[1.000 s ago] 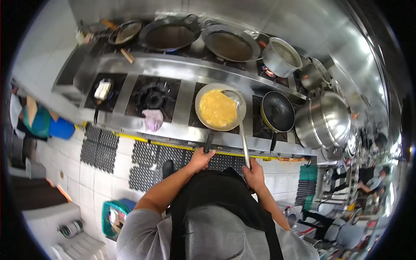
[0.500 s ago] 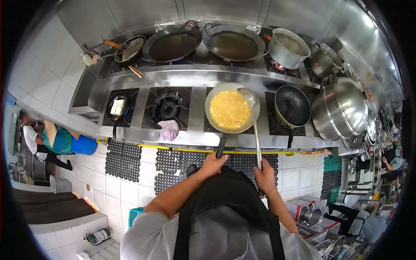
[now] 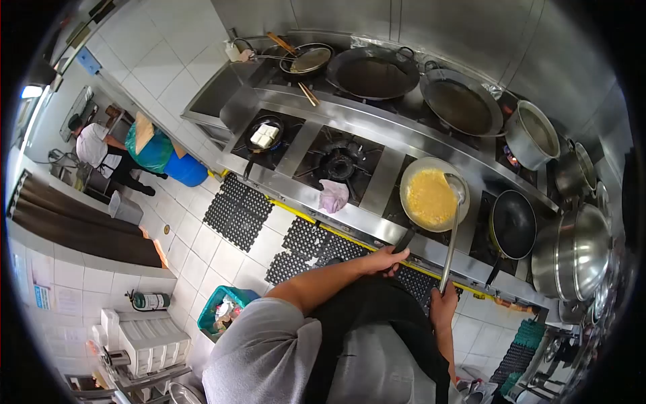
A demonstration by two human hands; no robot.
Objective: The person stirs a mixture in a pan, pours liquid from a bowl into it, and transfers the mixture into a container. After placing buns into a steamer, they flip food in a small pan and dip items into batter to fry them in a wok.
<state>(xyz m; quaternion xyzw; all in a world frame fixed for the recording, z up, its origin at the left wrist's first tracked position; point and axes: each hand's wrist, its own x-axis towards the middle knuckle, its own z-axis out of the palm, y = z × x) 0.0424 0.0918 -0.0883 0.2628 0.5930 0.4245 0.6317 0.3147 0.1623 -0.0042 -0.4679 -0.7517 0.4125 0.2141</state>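
Head view: L hand [image 3: 387, 260] has fingers wrapped round the black handle [image 3: 404, 241] of the pale pan [image 3: 405, 190], no real opening seen; prob. to keep the pan steady. R hand [image 3: 442, 306] is closed on the far end of the ladle [image 3: 449, 252], exact finger wrap too small to tell; gripping there likely keeps the hand away from the heat. Ladle bowl dips in the yellow mix [image 3: 428, 197] at the pan's R side, so the 2 hands don't cross. Pan's at the front row, over a burner, handle toward the person, presumably for easy reach. Same w/ the black pan [image 3: 513, 225] to its R & the small pan w/ white blocks [image 3: 264, 135], far L. Rag [image 3: 333, 196] lies on the stove's front edge, maybe for hot handles; 2 wide pans [image 3: 375, 75] sit behind.
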